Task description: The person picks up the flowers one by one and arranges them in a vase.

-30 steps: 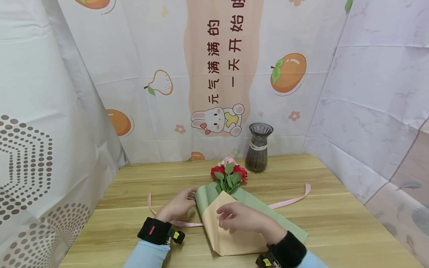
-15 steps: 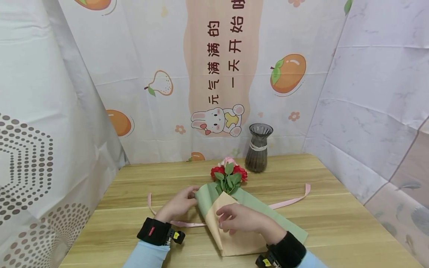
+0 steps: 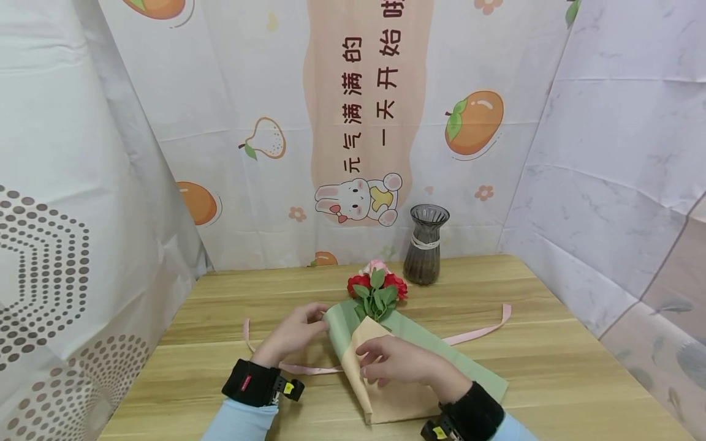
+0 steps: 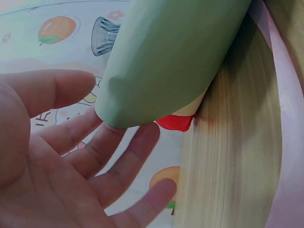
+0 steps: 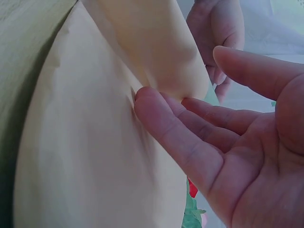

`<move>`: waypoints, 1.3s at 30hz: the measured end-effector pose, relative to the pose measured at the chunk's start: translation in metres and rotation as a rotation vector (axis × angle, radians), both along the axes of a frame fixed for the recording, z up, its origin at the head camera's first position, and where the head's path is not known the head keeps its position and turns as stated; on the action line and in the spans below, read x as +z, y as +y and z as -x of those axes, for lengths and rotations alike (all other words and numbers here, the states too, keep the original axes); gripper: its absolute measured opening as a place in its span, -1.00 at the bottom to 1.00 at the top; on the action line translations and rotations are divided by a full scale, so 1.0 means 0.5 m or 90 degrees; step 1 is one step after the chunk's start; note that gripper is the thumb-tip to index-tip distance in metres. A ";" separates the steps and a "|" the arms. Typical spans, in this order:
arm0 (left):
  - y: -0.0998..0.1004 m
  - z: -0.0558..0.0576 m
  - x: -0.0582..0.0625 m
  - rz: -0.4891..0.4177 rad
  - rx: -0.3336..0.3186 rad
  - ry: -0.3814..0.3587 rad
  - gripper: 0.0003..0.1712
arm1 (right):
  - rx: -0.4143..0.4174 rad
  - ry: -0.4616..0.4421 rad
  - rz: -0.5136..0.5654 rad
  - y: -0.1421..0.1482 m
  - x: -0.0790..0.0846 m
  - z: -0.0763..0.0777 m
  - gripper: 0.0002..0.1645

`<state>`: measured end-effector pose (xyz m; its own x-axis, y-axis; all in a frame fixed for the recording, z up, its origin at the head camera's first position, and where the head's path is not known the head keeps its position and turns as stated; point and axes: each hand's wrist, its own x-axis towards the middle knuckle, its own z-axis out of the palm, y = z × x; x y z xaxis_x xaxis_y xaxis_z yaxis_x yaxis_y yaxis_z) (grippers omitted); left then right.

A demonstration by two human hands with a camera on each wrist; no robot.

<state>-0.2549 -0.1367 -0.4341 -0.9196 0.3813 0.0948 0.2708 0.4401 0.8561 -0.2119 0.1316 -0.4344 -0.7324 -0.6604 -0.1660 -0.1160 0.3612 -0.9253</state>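
Note:
A bouquet of red and pink roses (image 3: 377, 285) lies on the table, its stems hidden in wrapping paper, green (image 3: 436, 337) on one face and cream (image 3: 405, 398) on the other. At the paper's rolled left edge is my left hand (image 3: 295, 334); in the left wrist view its fingertips (image 4: 145, 135) touch the green edge while the thumb stays apart. My right hand (image 3: 399, 358) is over the cream flap, and in the right wrist view its extended fingers (image 5: 166, 123) press on the paper beside a fold. A pink ribbon (image 3: 309, 369) runs beneath the wrap.
Behind the flowers, at the table's back edge, stands a dark ribbed glass vase (image 3: 423, 245) with a pale band round its neck. The wooden table (image 3: 557, 367) meets a printed cloth (image 3: 265, 202) at the back. The ribbon's other end (image 3: 480, 334) lies to the right.
My left hand has moved slightly right and away from me, and the paper's left edge has rolled inward to the right with it. The right hand has stayed nearly still.

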 end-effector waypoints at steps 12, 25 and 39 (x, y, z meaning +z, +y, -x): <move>0.008 -0.001 -0.002 -0.060 -0.040 -0.001 -0.59 | 0.008 -0.002 -0.003 0.002 0.004 0.000 -0.48; 0.008 0.006 -0.004 -0.047 -0.046 0.023 -0.63 | 0.012 0.001 -0.003 0.003 0.004 0.000 -0.47; 0.008 0.001 0.009 -0.032 -0.039 0.049 -0.64 | 0.021 0.001 -0.004 0.004 0.003 0.004 -0.48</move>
<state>-0.2556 -0.1327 -0.4298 -0.8836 0.4302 0.1850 0.3624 0.3779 0.8520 -0.2141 0.1338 -0.4331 -0.7105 -0.6829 -0.1699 -0.1287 0.3635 -0.9227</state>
